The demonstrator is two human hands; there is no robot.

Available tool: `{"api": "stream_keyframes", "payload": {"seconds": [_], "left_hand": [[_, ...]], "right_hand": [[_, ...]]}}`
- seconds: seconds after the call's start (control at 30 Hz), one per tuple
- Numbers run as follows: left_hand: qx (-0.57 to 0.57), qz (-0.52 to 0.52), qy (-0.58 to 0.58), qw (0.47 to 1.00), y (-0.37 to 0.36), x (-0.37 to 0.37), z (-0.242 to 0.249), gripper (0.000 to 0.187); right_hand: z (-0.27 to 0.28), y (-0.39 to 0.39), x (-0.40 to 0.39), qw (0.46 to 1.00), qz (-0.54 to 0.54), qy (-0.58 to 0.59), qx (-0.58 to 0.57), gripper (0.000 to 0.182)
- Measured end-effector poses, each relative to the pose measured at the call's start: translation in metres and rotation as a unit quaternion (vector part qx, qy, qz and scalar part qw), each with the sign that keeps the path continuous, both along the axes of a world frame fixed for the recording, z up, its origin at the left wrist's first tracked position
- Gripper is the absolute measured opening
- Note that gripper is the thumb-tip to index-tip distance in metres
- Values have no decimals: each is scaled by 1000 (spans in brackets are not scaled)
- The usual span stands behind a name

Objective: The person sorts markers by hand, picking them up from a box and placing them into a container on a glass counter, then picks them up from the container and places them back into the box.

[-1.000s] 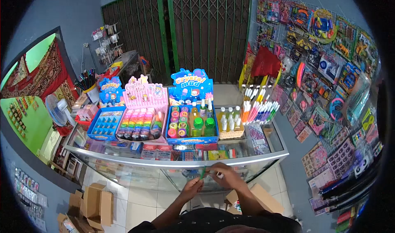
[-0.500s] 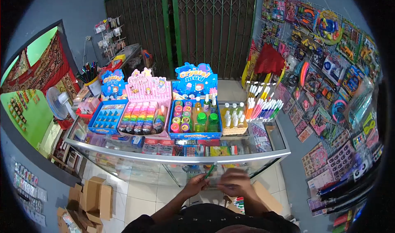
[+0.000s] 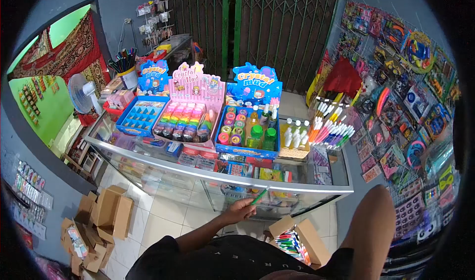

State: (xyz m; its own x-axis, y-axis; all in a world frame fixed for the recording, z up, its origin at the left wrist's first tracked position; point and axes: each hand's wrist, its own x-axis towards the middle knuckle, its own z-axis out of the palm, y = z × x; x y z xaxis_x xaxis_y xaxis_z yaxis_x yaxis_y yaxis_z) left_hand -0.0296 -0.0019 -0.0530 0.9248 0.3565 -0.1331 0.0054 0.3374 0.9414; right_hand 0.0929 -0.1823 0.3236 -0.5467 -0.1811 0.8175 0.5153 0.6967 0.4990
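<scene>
A green pen with a pale tip (image 3: 259, 197) is pinched in the fingers of my left hand (image 3: 240, 211), just in front of the glass counter's front edge. My right arm (image 3: 372, 220) is raised and bent on the right side, and its hand does not show. Below, close to my body, an open cardboard box (image 3: 312, 243) holds many colourful pens (image 3: 292, 245).
On the glass counter (image 3: 316, 188) stand Crystal Mud display boxes (image 3: 247, 154), a basket of white-capped bottles (image 3: 295, 152) and a bunch of pens (image 3: 331, 124). Empty cartons (image 3: 111, 213) lie on the floor at left. Packaged toys (image 3: 396, 112) hang on the right wall.
My right hand was near the left hand, blurred; now that arm is raised to the right and the hand is out of sight. The left hand still holds the green pen. The view has shifted.
</scene>
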Motion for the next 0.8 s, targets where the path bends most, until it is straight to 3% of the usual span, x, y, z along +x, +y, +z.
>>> {"api": "stream_keyframes", "payload": {"seconds": [0.8], "left_hand": [[30, -8, 40, 999, -3, 1, -5, 35]], "right_hand": [[12, -6, -18, 999, -19, -18, 26, 16]]}}
